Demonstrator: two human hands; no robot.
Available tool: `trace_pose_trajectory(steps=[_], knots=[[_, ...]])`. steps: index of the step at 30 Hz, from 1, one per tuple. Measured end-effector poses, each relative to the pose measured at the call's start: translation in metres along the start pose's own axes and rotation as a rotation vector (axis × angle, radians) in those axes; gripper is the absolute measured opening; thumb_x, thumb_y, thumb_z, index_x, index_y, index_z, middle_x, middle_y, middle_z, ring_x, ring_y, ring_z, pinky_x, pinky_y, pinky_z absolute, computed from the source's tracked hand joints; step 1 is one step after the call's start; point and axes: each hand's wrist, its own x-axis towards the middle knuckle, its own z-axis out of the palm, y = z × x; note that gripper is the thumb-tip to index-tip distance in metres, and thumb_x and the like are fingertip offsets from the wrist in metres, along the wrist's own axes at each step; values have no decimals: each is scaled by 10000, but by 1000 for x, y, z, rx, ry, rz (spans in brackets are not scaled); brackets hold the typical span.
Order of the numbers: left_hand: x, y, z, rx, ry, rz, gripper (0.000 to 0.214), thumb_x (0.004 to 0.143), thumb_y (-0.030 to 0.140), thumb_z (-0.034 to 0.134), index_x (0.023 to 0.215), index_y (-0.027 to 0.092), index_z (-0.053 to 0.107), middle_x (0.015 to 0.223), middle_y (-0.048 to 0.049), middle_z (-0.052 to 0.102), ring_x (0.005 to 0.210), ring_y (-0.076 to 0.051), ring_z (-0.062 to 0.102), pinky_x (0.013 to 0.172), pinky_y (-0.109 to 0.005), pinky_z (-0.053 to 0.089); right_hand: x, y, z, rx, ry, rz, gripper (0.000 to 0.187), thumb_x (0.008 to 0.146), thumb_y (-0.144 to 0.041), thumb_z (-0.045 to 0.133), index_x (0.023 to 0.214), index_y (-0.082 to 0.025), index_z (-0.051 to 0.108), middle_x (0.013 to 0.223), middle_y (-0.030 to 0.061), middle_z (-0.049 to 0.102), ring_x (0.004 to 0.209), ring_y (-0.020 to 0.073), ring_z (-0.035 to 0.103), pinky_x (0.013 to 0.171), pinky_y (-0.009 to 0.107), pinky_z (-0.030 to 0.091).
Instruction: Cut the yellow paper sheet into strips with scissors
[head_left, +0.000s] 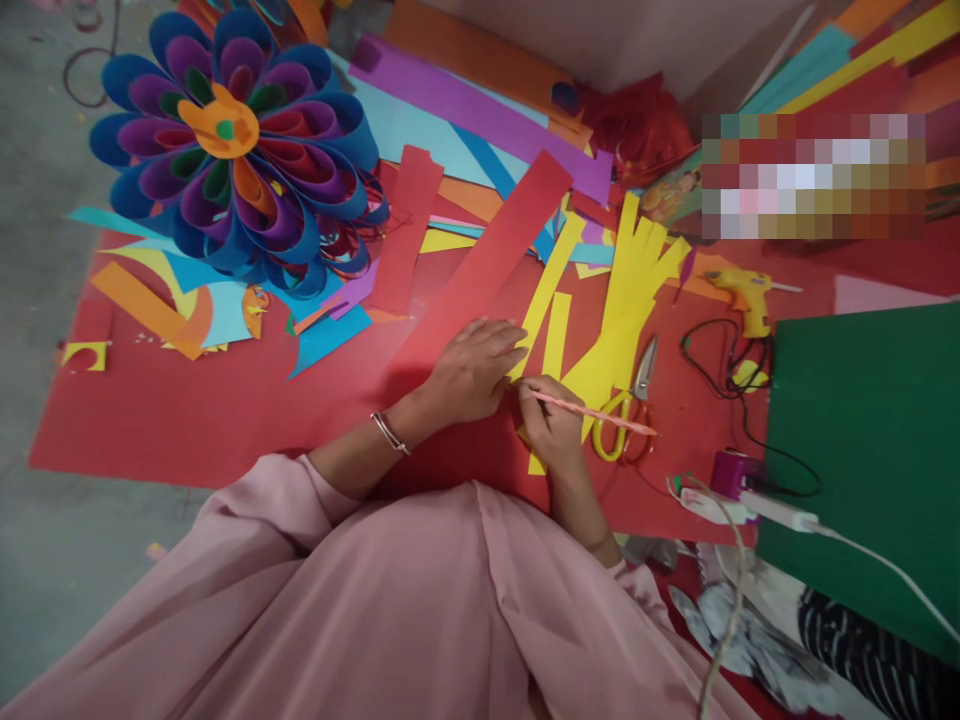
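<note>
My left hand [474, 372] lies flat with fingers stretched, pressing the lower end of a yellow paper strip [556, 335] onto a red sheet [225, 410]. My right hand [551, 425] is closed around a pink pencil [600, 413], its tip touching the strip beside my left fingers. More yellow strips [637, 275] fan out just beyond. A long red strip [487, 265] runs diagonally above my left hand. Yellow-handled scissors [626, 415] lie right of my right hand, under the pencil's far end.
A large blue, purple and orange paper flower [236, 150] stands at the back left. Loose coloured paper covers the back. A yellow glue gun [742, 293] with a black cord lies right. A green sheet [870, 450] and a white power strip [750, 505] sit at the right.
</note>
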Motion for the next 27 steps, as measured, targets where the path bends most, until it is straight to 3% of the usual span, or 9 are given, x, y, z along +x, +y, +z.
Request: trace_pose_trajectory(steps=[6,11,16,21,27], knots=[[0,2,-1,4,2,-4,417,909,121,587,1310,143,698,1498,-171,653,1453,-347,560,1240,-603,392,-1,2,2,29,82,18,238,1002,-246,502,836,-244,673,790,30,715,754,212,689,715,348,517],[0,1,0,24,-1,3,429,904,125,582,1318,126,693,1505,-166,649,1449,-352,563,1250,-592,383,-1,1,1,-21,23,-44,224,1026,-284,521,891,-242,694,842,37,737,789,217,694,727,351,517],[0,1,1,14,4,-7,429,903,132,594,1320,143,696,1508,-160,647,1449,-345,561,1243,-595,390,-1,2,3,-13,108,-3,234,998,-254,509,831,-247,672,781,28,718,742,215,692,707,349,524],[0,2,-1,14,-13,-14,435,901,115,594,1322,162,694,1512,-155,644,1470,-340,544,1251,-604,379,-1,2,3,-30,44,-37,228,1024,-284,520,892,-240,702,849,37,752,794,214,709,734,347,527],[1,3,-3,25,-15,-8,428,903,117,595,1318,154,693,1507,-159,646,1455,-344,558,1249,-592,388,0,2,5,32,188,77,250,1049,-318,508,930,-247,716,902,57,772,878,235,739,821,374,579]])
